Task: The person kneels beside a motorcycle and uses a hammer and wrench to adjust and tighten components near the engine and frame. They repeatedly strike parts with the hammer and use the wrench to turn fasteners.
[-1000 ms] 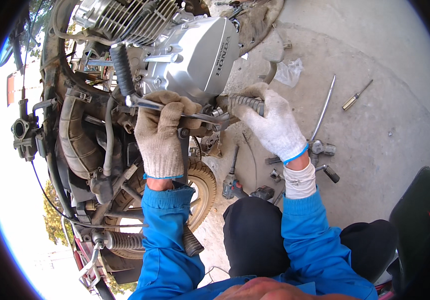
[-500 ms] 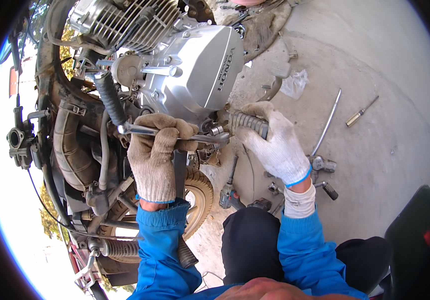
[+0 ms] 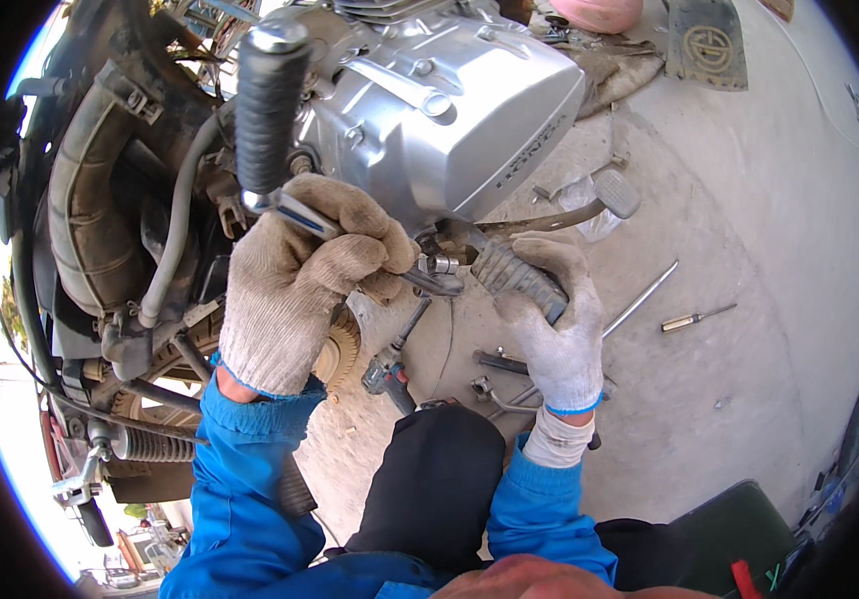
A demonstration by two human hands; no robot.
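Observation:
My gloved left hand (image 3: 285,285) is closed round the chrome arm of a kick-start lever (image 3: 272,115), whose ribbed black rubber pedal stands up beyond my fingers. The arm's far end reaches a splined shaft area below the silver engine cover (image 3: 509,125); whether it sits on the shaft I cannot tell. My gloved right hand (image 3: 561,334) grips a ribbed rubber footpeg (image 3: 517,280) just right of that end, fingers over the far side and thumb on the near side. Behind the footpeg, a brake pedal (image 3: 616,195) sticks out to the right.
On the concrete floor lie a power drill (image 3: 387,377), a screwdriver (image 3: 684,321), a long metal rod (image 3: 641,298) and a clear plastic bag (image 3: 577,222). The motorcycle's hose (image 3: 182,210) and frame fill the left. A dark green box-like thing (image 3: 734,534) stands at lower right.
My view has shifted and come closer, so the engine looks larger and lies farther right. Both hands keep their grips; the lever's pedal appears more upright.

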